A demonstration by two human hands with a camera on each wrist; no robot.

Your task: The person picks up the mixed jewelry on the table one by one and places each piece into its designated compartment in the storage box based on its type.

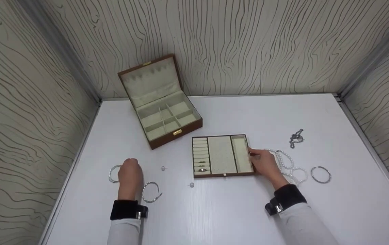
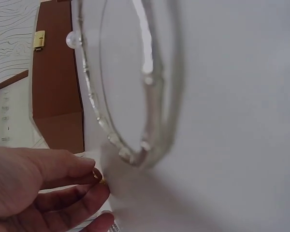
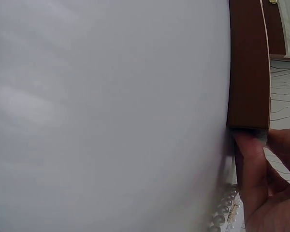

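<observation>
My left hand (image 1: 129, 175) is low over the table at the left, beside a silver bangle (image 1: 113, 174). In the left wrist view, thumb and forefinger pinch a small gold-toned ring (image 2: 97, 175) close to the tabletop, mostly hidden by the fingertips. My right hand (image 1: 264, 163) grips the right side of a shallow jewelry tray (image 1: 221, 156), with fingers low against its brown wall (image 3: 250, 67) in the right wrist view. Several rings (image 1: 202, 169) sit in the near slots of the tray's left roll section. Its middle panel and right compartment hold nothing.
A brown jewelry box (image 1: 177, 136) stands behind with its lid raised and its compartments bare. Pearl earrings (image 1: 163, 168) and a second bangle (image 1: 151, 192) lie near the left hand. Rightward are a pearl necklace (image 1: 286, 160), a silver chain (image 1: 296, 138) and another bangle (image 1: 321, 174).
</observation>
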